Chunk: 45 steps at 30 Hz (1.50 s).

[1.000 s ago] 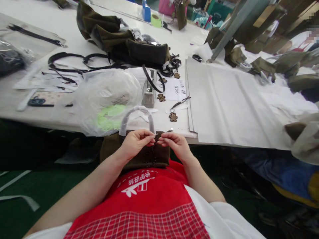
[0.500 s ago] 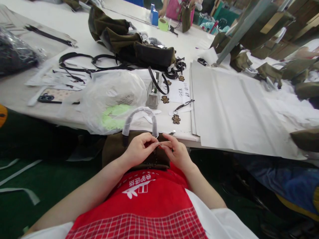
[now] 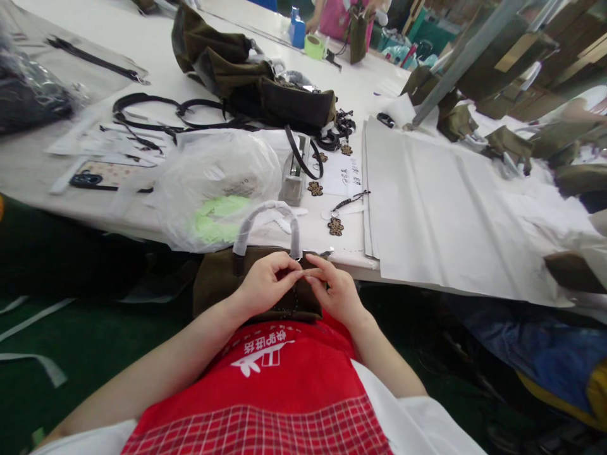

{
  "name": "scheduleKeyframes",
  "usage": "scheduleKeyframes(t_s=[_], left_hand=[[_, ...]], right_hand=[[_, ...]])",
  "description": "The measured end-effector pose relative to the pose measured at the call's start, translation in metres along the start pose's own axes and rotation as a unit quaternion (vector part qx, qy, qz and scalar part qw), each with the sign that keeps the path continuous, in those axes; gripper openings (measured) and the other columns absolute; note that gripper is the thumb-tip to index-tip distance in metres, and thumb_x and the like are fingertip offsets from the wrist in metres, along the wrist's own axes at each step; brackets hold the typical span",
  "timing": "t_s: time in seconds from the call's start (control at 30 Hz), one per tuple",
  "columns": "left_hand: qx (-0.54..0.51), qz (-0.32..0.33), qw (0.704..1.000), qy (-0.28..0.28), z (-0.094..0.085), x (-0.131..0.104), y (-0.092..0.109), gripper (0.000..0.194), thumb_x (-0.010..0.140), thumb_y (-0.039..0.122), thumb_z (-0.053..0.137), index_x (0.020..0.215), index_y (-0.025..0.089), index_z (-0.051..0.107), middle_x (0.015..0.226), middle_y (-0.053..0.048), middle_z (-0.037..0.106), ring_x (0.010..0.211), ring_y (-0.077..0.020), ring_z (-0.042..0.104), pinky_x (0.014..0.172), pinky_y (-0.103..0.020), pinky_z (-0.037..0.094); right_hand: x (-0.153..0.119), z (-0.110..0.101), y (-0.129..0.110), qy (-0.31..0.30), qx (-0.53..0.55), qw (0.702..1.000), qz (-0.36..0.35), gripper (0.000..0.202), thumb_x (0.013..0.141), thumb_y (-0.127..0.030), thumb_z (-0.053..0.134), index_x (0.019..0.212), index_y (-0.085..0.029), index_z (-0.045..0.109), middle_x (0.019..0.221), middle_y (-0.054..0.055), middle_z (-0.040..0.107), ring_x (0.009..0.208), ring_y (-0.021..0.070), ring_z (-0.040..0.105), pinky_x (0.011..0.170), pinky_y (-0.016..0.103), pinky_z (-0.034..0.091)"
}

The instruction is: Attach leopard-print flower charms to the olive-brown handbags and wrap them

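An olive-brown handbag (image 3: 213,284) rests in my lap against the table edge, its wrapped handle (image 3: 243,230) standing up. Over the bag's upper part, my left hand (image 3: 271,281) pinches with thumb and forefinger at something too small to make out. My right hand (image 3: 332,285) meets it fingertip to fingertip, also pinching. A thin dark beaded chain hangs down the bag's front below the fingers. Beyond the hands, on the table, lies a leopard-print flower charm (image 3: 336,227) on a dark braided cord. Another flower charm (image 3: 315,188) lies farther back.
A plastic bag with green pieces (image 3: 218,170), a grey metal box (image 3: 294,180) and a phone (image 3: 107,175) lie on the table. Behind them are black straps and olive bags (image 3: 294,104). Large pale sheets (image 3: 441,208) cover the right. Another person's hand (image 3: 312,24) shows at the far side.
The view has shifted slightly. My hands stay together at nearly the same spot, and a small red bit between the fingertips no longer shows. Far off, another person's hand has moved beside a hanging bag.
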<state>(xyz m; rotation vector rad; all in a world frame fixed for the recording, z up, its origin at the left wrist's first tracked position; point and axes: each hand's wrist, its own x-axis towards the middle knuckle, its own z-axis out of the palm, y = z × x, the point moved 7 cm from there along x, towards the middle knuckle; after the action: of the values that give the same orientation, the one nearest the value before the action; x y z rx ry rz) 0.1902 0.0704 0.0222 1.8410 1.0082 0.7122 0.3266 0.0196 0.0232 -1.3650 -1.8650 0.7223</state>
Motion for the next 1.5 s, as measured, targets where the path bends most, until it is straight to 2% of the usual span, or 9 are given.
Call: scheduleKeyframes(t_s=[0.33, 0.73, 0.97, 1.07, 1.13, 1.2, 1.3, 1.4, 1.5], left_hand=[[-0.007, -0.004, 1.0, -0.005, 0.001, -0.001, -0.003, 0.018, 0.085, 0.028, 0.058, 0.076, 0.016, 0.068, 0.069, 0.0, 0.058, 0.064, -0.0122, 0.051, 0.062, -0.024, 0.04], [0.013, 0.014, 1.0, -0.001, 0.003, 0.0, 0.0, 0.022, 0.085, 0.021, 0.055, 0.064, 0.017, 0.06, 0.071, -0.002, 0.059, 0.07, -0.015, 0.055, 0.066, -0.026, 0.043], [-0.008, 0.007, 1.0, 0.003, 0.01, -0.001, -0.008, 0.023, 0.085, 0.024, 0.055, 0.064, 0.018, 0.061, 0.072, -0.003, 0.061, 0.072, -0.0166, 0.058, 0.069, -0.028, 0.046], [-0.019, 0.005, 1.0, 0.0, 0.006, 0.0, -0.015, 0.017, 0.085, 0.029, 0.056, 0.079, 0.019, 0.068, 0.088, -0.005, 0.066, 0.077, -0.017, 0.062, 0.071, -0.029, 0.049], [-0.027, -0.016, 0.999, 0.038, -0.007, 0.001, -0.026, 0.023, 0.085, 0.032, 0.055, 0.099, 0.019, 0.067, 0.105, -0.007, 0.066, 0.08, -0.0173, 0.064, 0.071, -0.029, 0.052], [-0.033, -0.059, 0.994, 0.084, -0.02, 0.001, -0.042, 0.029, 0.086, 0.037, 0.053, 0.104, 0.018, 0.064, 0.103, -0.008, 0.068, 0.082, -0.0189, 0.066, 0.073, -0.031, 0.054], [0.002, -0.117, 0.991, 0.062, -0.021, 0.001, -0.062, 0.029, 0.086, 0.04, 0.049, 0.091, 0.018, 0.066, 0.089, -0.007, 0.071, 0.082, -0.0218, 0.068, 0.078, -0.033, 0.054], [0.027, -0.141, 0.99, 0.008, -0.004, -0.001, -0.07, 0.023, 0.082, 0.035, 0.053, 0.091, 0.018, 0.068, 0.09, -0.007, 0.074, 0.085, -0.0231, 0.068, 0.082, -0.035, 0.053], [-0.037, -0.165, 0.985, -0.024, 0.015, -0.004, -0.073, 0.024, 0.078, 0.03, 0.058, 0.095, 0.016, 0.065, 0.089, -0.009, 0.074, 0.083, -0.0228, 0.069, 0.078, -0.035, 0.054]], right_hand=[[0.002, 0.001, -0.002, -0.006, -0.044, 0.999, -0.017, 0.04, 0.093, -0.021, 0.051, 0.133, -0.021, 0.048, 0.102, 0.004, 0.075, 0.093, 0.0168, 0.07, 0.085, 0.028, 0.053], [0.011, 0.017, -0.004, -0.108, -0.116, 0.987, -0.023, 0.046, 0.092, -0.012, 0.047, 0.137, -0.019, 0.044, 0.108, 0.006, 0.073, 0.098, 0.0221, 0.067, 0.087, 0.034, 0.051], [0.013, 0.016, -0.002, -0.114, -0.094, 0.989, -0.009, 0.048, 0.089, -0.012, 0.048, 0.136, -0.02, 0.046, 0.104, 0.006, 0.073, 0.097, 0.0225, 0.067, 0.089, 0.035, 0.05], [0.01, 0.004, 0.011, -0.043, -0.022, 0.998, 0.033, 0.045, 0.088, -0.018, 0.052, 0.133, -0.021, 0.049, 0.104, 0.006, 0.073, 0.091, 0.0201, 0.069, 0.083, 0.033, 0.053], [0.005, -0.01, 0.027, 0.038, 0.017, 0.995, 0.092, 0.038, 0.087, -0.023, 0.056, 0.125, -0.02, 0.055, 0.104, 0.007, 0.072, 0.085, 0.0183, 0.069, 0.075, 0.03, 0.055], [-0.002, -0.02, 0.043, 0.083, 0.022, 0.986, 0.142, 0.026, 0.087, -0.029, 0.057, 0.11, -0.019, 0.063, 0.097, 0.007, 0.073, 0.078, 0.0176, 0.069, 0.071, 0.028, 0.055], [-0.009, -0.01, 0.058, 0.045, 0.008, 0.98, 0.193, 0.019, 0.087, -0.033, 0.058, 0.093, -0.019, 0.069, 0.084, 0.005, 0.073, 0.073, 0.0179, 0.069, 0.07, 0.029, 0.055], [-0.012, 0.017, 0.068, -0.009, 0.046, 0.967, 0.251, 0.021, 0.084, -0.033, 0.061, 0.097, -0.017, 0.068, 0.081, 0.005, 0.073, 0.066, 0.0173, 0.069, 0.063, 0.028, 0.055], [-0.009, 0.044, 0.071, -0.024, 0.123, 0.952, 0.28, 0.025, 0.082, -0.033, 0.063, 0.097, -0.014, 0.065, 0.076, 0.005, 0.072, 0.059, 0.0158, 0.068, 0.055, 0.024, 0.053]])
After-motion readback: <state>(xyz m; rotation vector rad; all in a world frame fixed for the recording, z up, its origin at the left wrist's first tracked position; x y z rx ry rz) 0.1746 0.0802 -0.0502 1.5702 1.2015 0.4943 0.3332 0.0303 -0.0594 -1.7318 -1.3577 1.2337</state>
